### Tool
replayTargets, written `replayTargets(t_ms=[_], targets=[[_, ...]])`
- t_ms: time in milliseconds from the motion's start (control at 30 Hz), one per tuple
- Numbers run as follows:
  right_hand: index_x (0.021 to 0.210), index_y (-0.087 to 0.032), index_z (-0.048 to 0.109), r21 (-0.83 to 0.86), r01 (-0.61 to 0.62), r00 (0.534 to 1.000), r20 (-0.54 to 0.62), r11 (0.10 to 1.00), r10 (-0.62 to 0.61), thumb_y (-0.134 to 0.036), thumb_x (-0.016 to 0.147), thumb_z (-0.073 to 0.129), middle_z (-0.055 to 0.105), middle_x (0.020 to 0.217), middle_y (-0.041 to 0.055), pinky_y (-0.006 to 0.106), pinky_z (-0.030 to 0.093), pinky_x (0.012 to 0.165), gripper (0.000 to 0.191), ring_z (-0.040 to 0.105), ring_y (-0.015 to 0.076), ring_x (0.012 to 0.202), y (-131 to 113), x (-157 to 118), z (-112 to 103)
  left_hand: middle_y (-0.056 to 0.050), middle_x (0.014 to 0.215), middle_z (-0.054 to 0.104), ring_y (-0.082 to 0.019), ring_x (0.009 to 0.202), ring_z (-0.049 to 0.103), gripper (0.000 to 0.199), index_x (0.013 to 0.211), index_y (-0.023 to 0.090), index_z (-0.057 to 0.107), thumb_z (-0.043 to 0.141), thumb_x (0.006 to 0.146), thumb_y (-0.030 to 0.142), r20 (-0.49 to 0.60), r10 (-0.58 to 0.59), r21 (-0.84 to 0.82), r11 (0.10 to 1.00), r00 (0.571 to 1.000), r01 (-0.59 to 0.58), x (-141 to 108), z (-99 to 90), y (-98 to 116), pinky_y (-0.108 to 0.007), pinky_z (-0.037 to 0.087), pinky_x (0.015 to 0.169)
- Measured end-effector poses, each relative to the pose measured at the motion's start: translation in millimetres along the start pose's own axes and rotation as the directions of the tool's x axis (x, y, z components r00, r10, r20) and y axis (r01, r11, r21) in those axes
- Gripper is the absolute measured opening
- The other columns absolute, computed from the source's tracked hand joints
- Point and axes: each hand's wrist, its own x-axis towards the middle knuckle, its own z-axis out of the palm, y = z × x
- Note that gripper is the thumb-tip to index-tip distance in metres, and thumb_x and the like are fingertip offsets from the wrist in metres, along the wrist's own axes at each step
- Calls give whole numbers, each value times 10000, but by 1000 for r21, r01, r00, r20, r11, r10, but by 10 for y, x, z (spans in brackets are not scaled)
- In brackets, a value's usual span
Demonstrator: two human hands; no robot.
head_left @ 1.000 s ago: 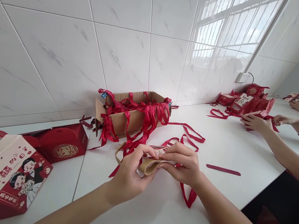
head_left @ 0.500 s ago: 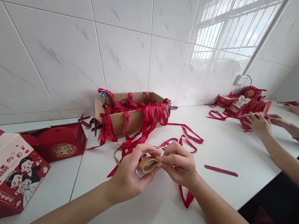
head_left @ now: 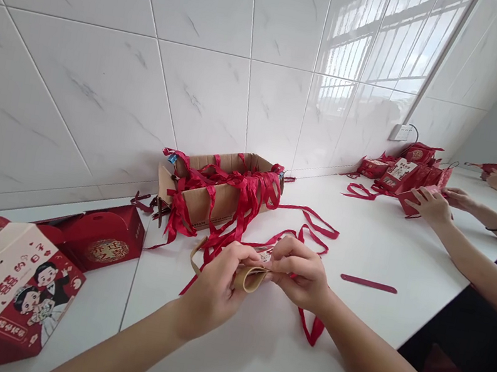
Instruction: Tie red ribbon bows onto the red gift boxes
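Above the table, my left hand (head_left: 214,291) is closed on a tan strip (head_left: 250,279) bent into a loop, whose open end faces me. My right hand (head_left: 300,277) pinches the same strip at its right end, fingertips close to my left ones. A small white-and-red printed piece (head_left: 265,256) shows just behind my fingers, partly hidden. Red ribbon (head_left: 311,330) hangs or lies below my right hand; whether it is joined to the strip, I cannot tell. Another tan curve (head_left: 195,258) sticks out left of my left hand.
A cardboard box (head_left: 226,207) draped with red ribbons stands by the tiled wall. Red printed gift boxes (head_left: 43,298) lie at left. A flat red strip (head_left: 369,283) rests on the white table (head_left: 275,368). At right, another person's hands (head_left: 433,207) hold a red box; more red boxes (head_left: 405,174) stand behind.
The tan loop has tipped slightly and its opening looks narrower. My left fingers have shifted around it. At the far right, another person's hand has turned a red item.
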Motion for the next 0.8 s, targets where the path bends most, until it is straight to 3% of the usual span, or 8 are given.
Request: replayTargets(t_ms=[100,233,433,533,667,800], targets=[[865,-213,694,116,-61,998,-10,991,62,-158,778,727,603,771,17,267,538,578,109,610,126,657,30,23,-19,-8,915,656,-121,804,657,339,1095,249,432,637,846,142,-24,-39,-62,997,999,38,4,23,17,-230,546,721],[862,-219,721,238,-172,984,0,956,177,-163,710,791,706,800,30,273,578,642,177,679,157,729,69,68,-44,-14,939,678,-133,828,667,431,1128,246,390,676,818,158,-100,-130,-196,975,987,109,-2,80,-24,-265,551,751],[985,-236,704,244,-252,968,53,936,246,-101,724,765,729,888,33,292,587,732,300,695,168,824,68,48,-40,-4,869,637,-136,752,640,360,1053,239,401,680,827,258,-158,-358,-406,873,920,270,2,104,-52,-232,525,585],[988,-243,701,224,-207,978,44,952,202,-74,735,743,730,879,31,314,585,741,308,692,175,826,60,33,-33,-8,885,615,-140,760,628,365,1050,245,400,686,824,276,-141,-414,-438,841,899,318,-8,122,3,-235,514,583],[942,-235,715,236,-173,983,-20,956,183,-78,742,733,729,848,39,315,579,676,255,688,177,771,44,53,-44,-82,1208,491,-171,941,600,447,1137,261,399,694,805,316,-214,-418,-419,856,883,303,-61,191,-19,-303,535,728],[834,-229,703,212,-321,910,-203,923,362,-124,740,740,718,807,20,299,569,652,145,681,170,754,60,76,-103,-111,1393,320,-243,1237,435,501,1250,277,344,629,840,318,-320,-332,-278,928,887,247,-154,304,-208,-438,415,1007]])
